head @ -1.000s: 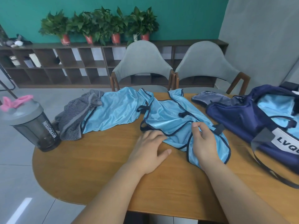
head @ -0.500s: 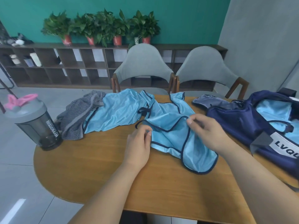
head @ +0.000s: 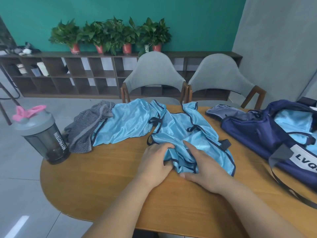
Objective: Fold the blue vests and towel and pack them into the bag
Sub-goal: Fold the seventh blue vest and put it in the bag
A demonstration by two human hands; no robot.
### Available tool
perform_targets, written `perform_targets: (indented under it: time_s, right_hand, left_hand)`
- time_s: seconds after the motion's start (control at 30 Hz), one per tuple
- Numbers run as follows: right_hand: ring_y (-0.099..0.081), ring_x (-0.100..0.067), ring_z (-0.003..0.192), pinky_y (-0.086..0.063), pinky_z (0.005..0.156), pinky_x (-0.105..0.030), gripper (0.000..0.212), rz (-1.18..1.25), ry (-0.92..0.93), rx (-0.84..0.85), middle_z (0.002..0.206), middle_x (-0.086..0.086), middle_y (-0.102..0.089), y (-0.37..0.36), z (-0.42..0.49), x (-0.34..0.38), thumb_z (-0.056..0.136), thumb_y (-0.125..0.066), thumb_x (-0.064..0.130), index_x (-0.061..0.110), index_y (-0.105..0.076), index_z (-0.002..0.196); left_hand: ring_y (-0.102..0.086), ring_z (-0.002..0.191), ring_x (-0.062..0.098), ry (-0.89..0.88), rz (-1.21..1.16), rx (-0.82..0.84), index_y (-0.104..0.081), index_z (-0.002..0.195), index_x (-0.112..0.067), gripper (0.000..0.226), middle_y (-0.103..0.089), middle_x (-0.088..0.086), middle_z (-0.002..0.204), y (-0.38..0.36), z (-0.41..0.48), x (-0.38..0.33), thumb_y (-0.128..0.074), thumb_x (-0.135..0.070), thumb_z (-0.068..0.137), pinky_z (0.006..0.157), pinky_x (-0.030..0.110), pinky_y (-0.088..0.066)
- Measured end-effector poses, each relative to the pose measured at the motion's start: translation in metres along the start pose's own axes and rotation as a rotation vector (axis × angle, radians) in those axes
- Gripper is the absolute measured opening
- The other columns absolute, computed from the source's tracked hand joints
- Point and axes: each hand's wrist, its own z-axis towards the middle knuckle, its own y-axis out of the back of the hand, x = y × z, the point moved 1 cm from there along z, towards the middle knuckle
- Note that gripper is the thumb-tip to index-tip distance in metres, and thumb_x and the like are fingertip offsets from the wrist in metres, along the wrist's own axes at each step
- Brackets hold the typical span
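Shaker bottle: stands upright at the left edge of the tabletop, apart from the cloth and out of the way.

Towel: grey striped and crumpled near the far left edge, just beside the bottle. Its right side touches the far vest. Not yet folded.

Far vest: light blue with dark trim, spread loosely along the far edge, part of it hanging over. Not yet folded.

Left hand: at the near vest's left side, fingers curled into the gathered cloth and thumb against the near hem. It grips the fabric.

Near vest: lies in the middle of the tabletop, running from the far edge toward the near one. Its near part is bunched between the two hands.

Right hand: lies over the bunched part with the forefinger stretched out along the cloth and the thumb at the near hem. It appears to be holding the fold between thumb and fingers.

Step in hand: folding the near vest, by my reading. The satin looks slippery, so the bunch should be shaken flat first and the trimmed edges matched. Each crease should then be pressed with a flat palm. Loose straps belong inside the fold so nothing snags at the bag's opening.

Bag: navy, open at the right edge of the tabletop, with some light blue cloth already showing inside. There seems to be room for a flat, compact bundle.
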Motion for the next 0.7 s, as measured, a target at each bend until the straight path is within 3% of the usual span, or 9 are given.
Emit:
perform_targets:
  time_s: [0.1,0.17,0.2,0.27,0.4,0.47,0.53,0.63,0.7]
  right_hand:
    - [-0.053,-0.012,0.135,-0.043,0.11,-0.028,0.075,-0.122,0.015,-0.08,0.144,0.017,-0.057,0.02,0.001,-0.02,0.094,-0.074,0.037,0.053,-0.032,0.155]
    - [-0.062,-0.016,0.12,-0.047,0.092,-0.028,0.064,-0.203,-0.029,-0.124,0.123,0.015,-0.067,0.034,0.0,-0.026,0.098,-0.066,0.022,0.05,-0.043,0.151]
    - [-0.064,-0.018,0.114,-0.046,0.085,-0.028,0.064,-0.246,-0.069,-0.128,0.114,0.014,-0.066,0.039,0.0,-0.028,0.098,-0.061,0.016,0.05,-0.045,0.149]
    - [-0.063,-0.023,0.111,-0.047,0.08,-0.031,0.067,-0.346,-0.142,-0.136,0.115,0.009,-0.068,0.045,0.0,-0.03,0.095,-0.053,0.007,0.05,-0.048,0.147]
    - [-0.063,-0.024,0.117,-0.052,0.089,-0.036,0.069,-0.435,-0.176,-0.193,0.128,0.005,-0.069,0.049,0.0,-0.029,0.09,-0.049,0.004,0.047,-0.051,0.144]
    - [-0.058,-0.021,0.127,-0.049,0.1,-0.035,0.069,-0.349,-0.152,-0.135,0.139,0.007,-0.062,0.047,-0.002,-0.028,0.09,-0.062,0.017,0.044,-0.043,0.151]
    - [-0.047,-0.013,0.138,-0.04,0.112,-0.03,0.074,-0.186,-0.009,-0.095,0.147,0.015,-0.05,0.049,-0.005,-0.021,0.087,-0.073,0.032,0.045,-0.04,0.152]
    - [-0.049,-0.001,0.13,-0.04,0.108,-0.024,0.042,-0.047,0.232,-0.143,0.133,0.027,-0.054,0.046,-0.002,-0.008,0.091,-0.075,0.032,0.048,-0.062,0.129]
    - [-0.05,0.0,0.122,-0.046,0.101,-0.027,0.036,-0.16,0.256,-0.122,0.125,0.027,-0.055,0.04,0.007,-0.007,0.093,-0.071,0.025,0.048,-0.067,0.12]
  left_hand:
    - [-0.055,0.106,0.013,-0.047,0.094,-0.186,-0.063,0.123,-0.031,0.031,-0.065,-0.013,0.113,0.0,0.0,0.002,-0.065,-0.018,0.095,0.099,0.035,-0.043]
    - [-0.057,0.104,0.014,-0.046,0.152,-0.279,-0.064,0.118,-0.028,0.026,-0.064,-0.012,0.108,-0.001,0.0,0.003,-0.063,-0.017,0.095,0.096,0.036,-0.044]
    - [-0.057,0.104,0.015,-0.047,0.184,-0.321,-0.064,0.116,-0.027,0.024,-0.062,-0.011,0.107,-0.002,0.0,0.003,-0.063,-0.016,0.094,0.094,0.037,-0.044]
    - [-0.055,0.103,0.02,-0.046,0.238,-0.414,-0.067,0.111,-0.023,0.023,-0.058,-0.005,0.106,-0.003,-0.002,0.002,-0.064,-0.012,0.091,0.09,0.039,-0.044]
    - [-0.053,0.097,0.025,0.0,0.192,-0.582,-0.066,0.102,-0.021,0.022,-0.057,-0.002,0.104,0.002,-0.005,0.004,-0.061,-0.004,0.088,0.083,0.043,-0.042]
    - [-0.055,0.096,0.02,-0.009,0.115,-0.537,-0.063,0.105,-0.022,0.022,-0.057,-0.007,0.102,0.002,-0.005,0.006,-0.06,-0.005,0.092,0.085,0.042,-0.043]
    - [-0.059,0.093,0.011,-0.022,0.018,-0.419,-0.059,0.113,-0.025,0.024,-0.058,-0.014,0.099,0.0,-0.005,0.007,-0.06,-0.01,0.094,0.089,0.039,-0.044]
    - [-0.06,0.094,0.006,-0.05,-0.017,-0.24,-0.054,0.121,-0.03,0.026,-0.062,-0.019,0.102,0.0,-0.007,0.004,-0.059,-0.021,0.097,0.095,0.035,-0.045]
    - [-0.058,0.107,0.003,-0.09,0.063,-0.101,-0.053,0.129,-0.034,0.029,-0.062,-0.021,0.118,0.005,-0.011,0.007,-0.056,-0.031,0.1,0.1,0.031,-0.045]
